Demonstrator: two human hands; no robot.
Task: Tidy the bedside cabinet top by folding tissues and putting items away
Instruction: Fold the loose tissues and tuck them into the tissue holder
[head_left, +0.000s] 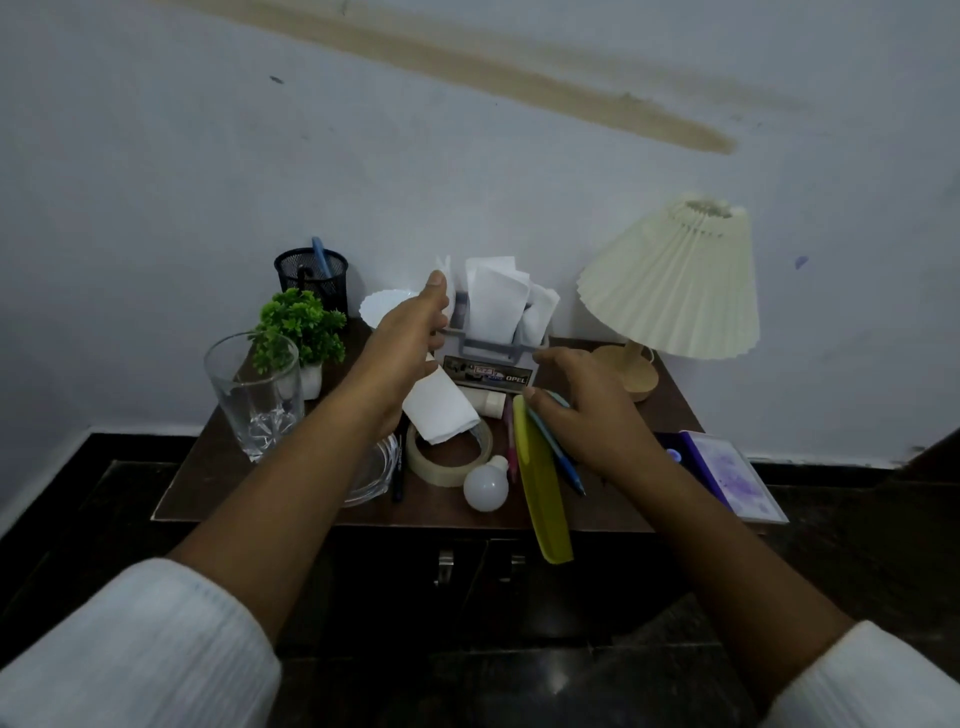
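On the cabinet top (613, 506), a glass (254, 395) stood leftmost, beside a small plant (301, 327). My left hand (410, 332) reached to the holder (491, 358), thumb up against the tissues (493, 306) stuffed in it. A folded tissue (441, 410) hung below my palm over the tape roll (449, 457), and I could not tell whether I gripped it. The holder's plate read "OPEL". My right hand (587, 410) lay relaxed, palm down, over a blue pen (558, 457) beside the yellow comb (540, 488).
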